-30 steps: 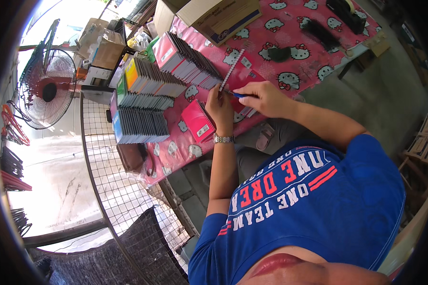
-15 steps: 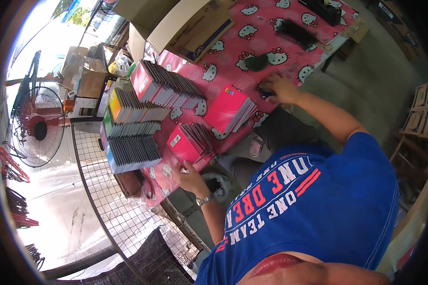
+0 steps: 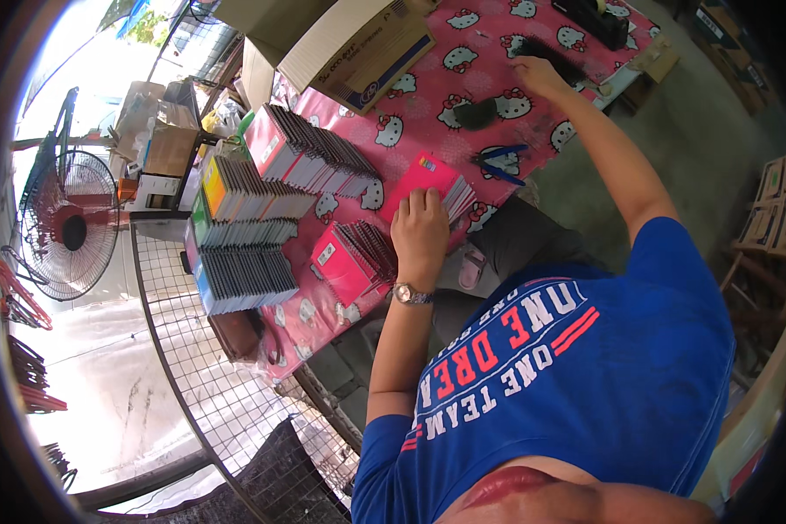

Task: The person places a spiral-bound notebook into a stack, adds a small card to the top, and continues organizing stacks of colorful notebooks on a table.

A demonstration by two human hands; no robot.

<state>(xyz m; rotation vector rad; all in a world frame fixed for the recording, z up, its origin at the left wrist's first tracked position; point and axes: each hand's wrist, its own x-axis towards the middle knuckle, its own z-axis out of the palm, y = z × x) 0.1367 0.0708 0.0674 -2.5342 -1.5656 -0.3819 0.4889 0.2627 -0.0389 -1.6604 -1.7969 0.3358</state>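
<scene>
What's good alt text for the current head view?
A person's left hand lies on a stack of pink notebooks on a pink patterned tablecloth; the right hand is by a black-bristled brush farther back. Blue-handled pliers lie right of the stack; rows of spiral-bound notebooks stand at left.

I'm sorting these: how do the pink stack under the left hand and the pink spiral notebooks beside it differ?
The pink stack shows pale page edges without visible coils; the pink spiral notebooks show dark coils. The pink stack bears a multicoloured mark, the pink spiral notebooks a white label. Both have pink covers.
</scene>
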